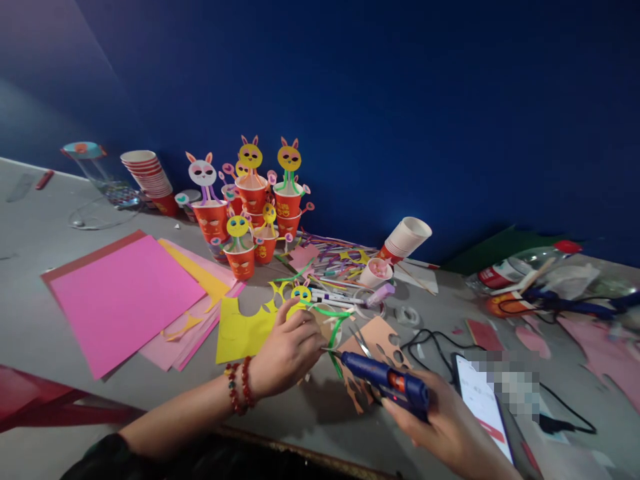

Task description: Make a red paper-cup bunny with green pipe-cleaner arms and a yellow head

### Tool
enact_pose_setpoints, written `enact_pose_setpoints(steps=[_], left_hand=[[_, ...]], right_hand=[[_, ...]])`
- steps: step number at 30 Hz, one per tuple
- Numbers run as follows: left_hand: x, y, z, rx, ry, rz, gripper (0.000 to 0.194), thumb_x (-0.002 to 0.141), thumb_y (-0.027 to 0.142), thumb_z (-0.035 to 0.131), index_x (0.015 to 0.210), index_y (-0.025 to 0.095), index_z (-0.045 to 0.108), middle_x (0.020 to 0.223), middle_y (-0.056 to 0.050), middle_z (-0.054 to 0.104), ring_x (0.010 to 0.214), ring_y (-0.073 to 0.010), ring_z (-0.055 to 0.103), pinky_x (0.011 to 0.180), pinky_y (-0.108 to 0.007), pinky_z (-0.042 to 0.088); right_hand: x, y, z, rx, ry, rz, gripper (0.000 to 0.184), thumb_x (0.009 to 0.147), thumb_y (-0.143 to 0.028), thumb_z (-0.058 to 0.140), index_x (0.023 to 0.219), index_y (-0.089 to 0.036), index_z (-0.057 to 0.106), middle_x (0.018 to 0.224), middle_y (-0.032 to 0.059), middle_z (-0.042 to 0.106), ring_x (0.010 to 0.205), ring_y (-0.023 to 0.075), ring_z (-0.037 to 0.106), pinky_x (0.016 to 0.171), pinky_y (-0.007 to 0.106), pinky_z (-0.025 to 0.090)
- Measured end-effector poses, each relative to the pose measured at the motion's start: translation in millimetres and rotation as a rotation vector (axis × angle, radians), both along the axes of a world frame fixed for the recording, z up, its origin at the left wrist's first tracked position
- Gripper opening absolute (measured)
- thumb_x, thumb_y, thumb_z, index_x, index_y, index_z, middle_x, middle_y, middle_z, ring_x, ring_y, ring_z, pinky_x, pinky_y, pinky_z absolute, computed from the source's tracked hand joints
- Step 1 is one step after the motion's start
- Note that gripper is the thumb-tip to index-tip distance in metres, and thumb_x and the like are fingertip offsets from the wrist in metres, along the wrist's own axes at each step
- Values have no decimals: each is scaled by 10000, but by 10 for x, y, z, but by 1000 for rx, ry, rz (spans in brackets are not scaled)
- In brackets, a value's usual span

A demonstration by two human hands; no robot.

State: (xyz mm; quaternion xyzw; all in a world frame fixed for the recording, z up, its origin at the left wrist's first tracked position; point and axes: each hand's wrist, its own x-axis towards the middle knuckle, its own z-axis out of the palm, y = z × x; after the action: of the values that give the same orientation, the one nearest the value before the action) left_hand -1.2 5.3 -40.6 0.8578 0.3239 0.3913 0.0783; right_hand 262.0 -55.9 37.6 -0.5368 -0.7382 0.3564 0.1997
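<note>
My right hand (445, 427) is wrapped round a blue hot glue gun (387, 381), its nozzle pointing left toward my other hand. My left hand (287, 350), with red bead bracelets at the wrist, is closed in a pinch on a green pipe cleaner (334, 320) that carries a small yellow rabbit face (301, 293). Both hands hover low over the grey table (50, 333), beside a cut yellow paper sheet (243, 330).
Finished red cup rabbits (250, 213) stand at the back by the blue wall. Pink and yellow paper sheets (125, 297) lie left. Cup stacks (150, 177), markers and sticks (335, 263), scissors (361, 341), a phone (483, 403), cables and a bottle (520, 267) crowd the right.
</note>
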Motion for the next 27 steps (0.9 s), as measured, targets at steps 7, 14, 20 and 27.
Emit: enact_pose_setpoints(steps=[7, 14, 20, 27], left_hand=[[4, 5, -15, 19, 31, 27, 88, 949, 184, 628, 941, 258, 674, 872, 33, 740, 993, -158, 645, 1261, -483, 231], [-6, 9, -5, 22, -17, 10, 102, 970, 180, 598, 940, 246, 670, 878, 25, 743, 995, -163, 635, 1264, -483, 217], [-5, 13, -6, 12, -13, 13, 114, 969, 184, 594, 939, 259, 675, 870, 17, 747, 985, -171, 649, 1255, -509, 240], [-13, 18, 22, 42, -73, 12, 89, 954, 174, 625, 935, 250, 669, 857, 24, 743, 954, -170, 645, 1241, -489, 252]], right_hand=[[-51, -39, 41, 7, 8, -34, 209, 858, -334, 633, 689, -239, 711, 510, 4, 632, 675, 238, 726, 620, 264, 565], [-61, -31, 66, 4, 25, -46, 182, 846, -322, 658, 698, -239, 722, 506, 3, 630, 674, 243, 723, 616, 266, 565], [-39, -40, 51, 52, -45, -41, 195, 851, -331, 636, 702, -230, 711, 515, 4, 635, 630, 230, 702, 638, 277, 560], [28, -43, -34, 89, -79, -11, 162, 848, -325, 656, 746, -226, 735, 570, 1, 680, 486, 163, 599, 493, 231, 486]])
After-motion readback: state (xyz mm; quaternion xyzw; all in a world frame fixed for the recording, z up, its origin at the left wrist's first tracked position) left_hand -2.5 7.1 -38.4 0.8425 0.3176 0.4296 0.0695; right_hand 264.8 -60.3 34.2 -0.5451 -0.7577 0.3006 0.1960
